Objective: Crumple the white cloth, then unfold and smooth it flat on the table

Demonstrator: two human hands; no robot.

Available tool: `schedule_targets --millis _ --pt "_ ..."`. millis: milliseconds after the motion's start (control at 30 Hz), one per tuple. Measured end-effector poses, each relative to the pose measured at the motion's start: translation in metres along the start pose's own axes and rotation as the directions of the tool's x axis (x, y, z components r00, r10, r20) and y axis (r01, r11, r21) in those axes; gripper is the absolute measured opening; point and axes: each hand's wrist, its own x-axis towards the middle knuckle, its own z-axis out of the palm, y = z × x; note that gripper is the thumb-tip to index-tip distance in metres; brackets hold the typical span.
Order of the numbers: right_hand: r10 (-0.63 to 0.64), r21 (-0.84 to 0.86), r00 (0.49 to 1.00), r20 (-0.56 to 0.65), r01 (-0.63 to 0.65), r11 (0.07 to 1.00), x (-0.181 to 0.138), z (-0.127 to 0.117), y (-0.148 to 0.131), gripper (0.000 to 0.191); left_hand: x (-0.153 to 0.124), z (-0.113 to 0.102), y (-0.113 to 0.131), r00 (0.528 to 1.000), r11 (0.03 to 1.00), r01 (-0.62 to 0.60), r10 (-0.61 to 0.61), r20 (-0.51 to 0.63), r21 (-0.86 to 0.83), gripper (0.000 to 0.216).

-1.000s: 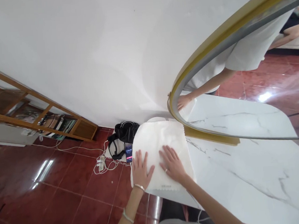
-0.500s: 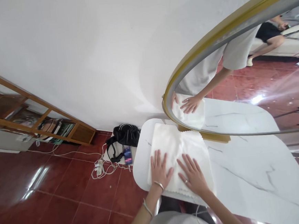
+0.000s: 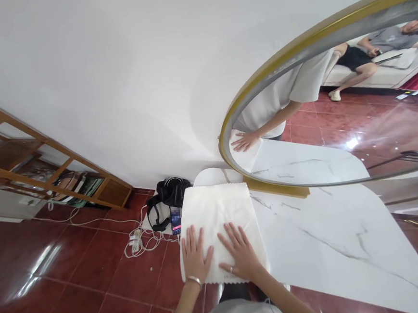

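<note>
A white cloth with zigzag-cut edges [image 3: 216,201] lies spread on the left end of the white marbled table [image 3: 310,245]. My left hand [image 3: 196,256] rests flat on the cloth's left side, fingers extended; a bangle circles the wrist. Flat on its lower right part lies my right hand [image 3: 240,255], fingers spread, with a ring on one finger. Soft wrinkles run through the cloth between and above the hands. Small printed marks, too small to read, show at its near edge.
A gold-framed mirror [image 3: 260,77] stands at the table's back, reflecting a seated person. Left of the table, a black bag [image 3: 171,191], a phone [image 3: 176,222] and tangled white cables [image 3: 138,241] lie low down. Farther left stands a wooden shelf [image 3: 115,190].
Both hands and the cloth have shifted left and toward me along the table. The cloth's far edge has come away from the mirror's base and lies straighter. The view has turned slightly.
</note>
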Motion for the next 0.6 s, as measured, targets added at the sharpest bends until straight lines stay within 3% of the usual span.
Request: schedule_targets --millis 167,433,500,600 --pt "0.010 -0.054 1.000 0.009 -0.010 0.999 -0.051 -0.010 0.023 0.084 -0.011 0.006 0.052 1.000 0.999 -0.003 0.004 0.010 -0.047 0.067" --pt "0.164 -0.223 0.978 -0.126 -0.189 0.956 -0.143 -0.029 0.085 0.079 0.011 0.028 0.145 0.947 0.919 -0.243 0.294 0.129 -0.310 0.074" --pt "0.179 -0.241 0.976 -0.124 -0.204 0.949 -0.156 -0.032 0.092 0.079 0.018 0.032 0.156 0.948 0.909 -0.196 0.272 0.166 -0.369 0.065" --pt "0.211 -0.225 0.969 -0.128 -0.236 0.945 -0.162 -0.032 0.090 0.076 0.045 0.034 0.157 0.975 0.915 0.037 0.055 0.215 -0.403 0.051"
